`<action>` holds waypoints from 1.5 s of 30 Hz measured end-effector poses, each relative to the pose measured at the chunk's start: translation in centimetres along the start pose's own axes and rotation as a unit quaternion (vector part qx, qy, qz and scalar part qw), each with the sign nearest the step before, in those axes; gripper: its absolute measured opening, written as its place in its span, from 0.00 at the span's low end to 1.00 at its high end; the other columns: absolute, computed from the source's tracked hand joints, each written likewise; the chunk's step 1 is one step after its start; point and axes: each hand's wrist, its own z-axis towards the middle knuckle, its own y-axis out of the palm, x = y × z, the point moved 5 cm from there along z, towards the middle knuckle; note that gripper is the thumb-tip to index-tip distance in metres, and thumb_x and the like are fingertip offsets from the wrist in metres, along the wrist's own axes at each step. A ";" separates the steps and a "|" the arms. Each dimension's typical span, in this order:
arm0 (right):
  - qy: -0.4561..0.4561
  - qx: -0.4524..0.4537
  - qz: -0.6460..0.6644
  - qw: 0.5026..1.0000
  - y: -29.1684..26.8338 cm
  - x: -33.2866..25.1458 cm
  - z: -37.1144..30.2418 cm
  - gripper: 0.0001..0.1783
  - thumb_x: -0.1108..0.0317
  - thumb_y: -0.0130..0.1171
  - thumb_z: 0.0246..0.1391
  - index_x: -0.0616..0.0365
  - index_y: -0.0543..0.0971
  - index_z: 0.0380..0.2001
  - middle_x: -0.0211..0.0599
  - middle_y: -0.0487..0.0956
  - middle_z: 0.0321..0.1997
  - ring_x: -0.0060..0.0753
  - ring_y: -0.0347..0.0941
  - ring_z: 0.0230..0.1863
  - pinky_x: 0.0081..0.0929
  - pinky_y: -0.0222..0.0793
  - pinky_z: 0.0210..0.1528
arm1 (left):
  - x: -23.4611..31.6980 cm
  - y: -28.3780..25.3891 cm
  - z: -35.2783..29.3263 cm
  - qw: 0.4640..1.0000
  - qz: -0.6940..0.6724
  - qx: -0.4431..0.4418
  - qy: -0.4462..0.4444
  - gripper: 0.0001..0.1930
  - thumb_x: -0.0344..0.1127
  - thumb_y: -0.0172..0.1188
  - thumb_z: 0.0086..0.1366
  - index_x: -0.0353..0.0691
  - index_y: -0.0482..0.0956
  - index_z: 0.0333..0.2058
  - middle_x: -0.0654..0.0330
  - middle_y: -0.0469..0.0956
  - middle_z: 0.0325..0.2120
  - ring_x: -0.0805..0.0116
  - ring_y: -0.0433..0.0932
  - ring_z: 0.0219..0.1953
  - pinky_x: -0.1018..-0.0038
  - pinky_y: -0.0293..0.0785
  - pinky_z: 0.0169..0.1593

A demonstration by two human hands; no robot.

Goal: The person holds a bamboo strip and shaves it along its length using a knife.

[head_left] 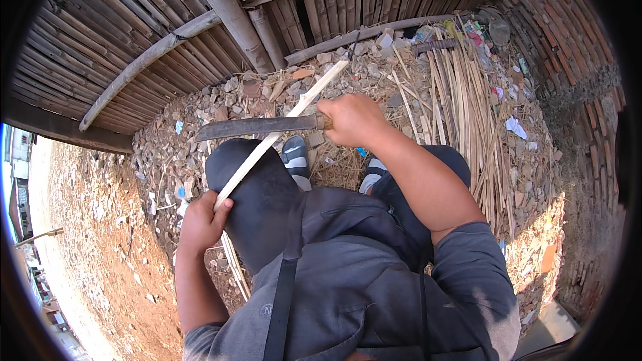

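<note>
Head view: right hand (351, 120) fingers grip knife (257, 127); left hand (202, 220) fingers grip bamboo strip (281, 132).

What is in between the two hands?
In the head view, the pale bamboo strip runs from the left hand up toward the right hand, crossing the knife blade above the person's dark-trousered knee.
</note>
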 end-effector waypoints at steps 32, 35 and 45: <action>0.241 0.103 0.194 0.945 1.4 13.7 2.1 0.21 0.60 0.65 0.47 0.59 0.82 0.44 0.48 0.84 0.33 0.48 0.83 0.37 0.41 0.77 0.44 | -0.2 -0.8 1.1 0.999 -0.012 -0.038 -0.016 0.25 0.53 0.54 0.74 0.33 0.72 0.28 0.43 0.74 0.19 0.39 0.75 0.25 0.55 0.70 0.31; 0.257 0.068 0.115 0.957 0.8 14.1 1.2 0.24 0.60 0.66 0.48 0.60 0.82 0.48 0.51 0.85 0.37 0.51 0.83 0.40 0.42 0.77 0.46 | -1.2 0.2 -0.2 0.998 -0.064 0.008 -0.024 0.24 0.51 0.55 0.74 0.33 0.72 0.29 0.44 0.73 0.19 0.40 0.74 0.24 0.56 0.70 0.31; 0.266 0.151 0.105 0.946 -3.3 8.7 0.0 0.29 0.55 0.68 0.50 0.51 0.80 0.56 0.53 0.84 0.46 0.55 0.80 0.51 0.46 0.75 0.54 | -0.1 0.7 -0.3 0.998 -0.007 0.059 -0.009 0.24 0.50 0.55 0.74 0.34 0.68 0.25 0.42 0.73 0.16 0.36 0.74 0.22 0.51 0.67 0.27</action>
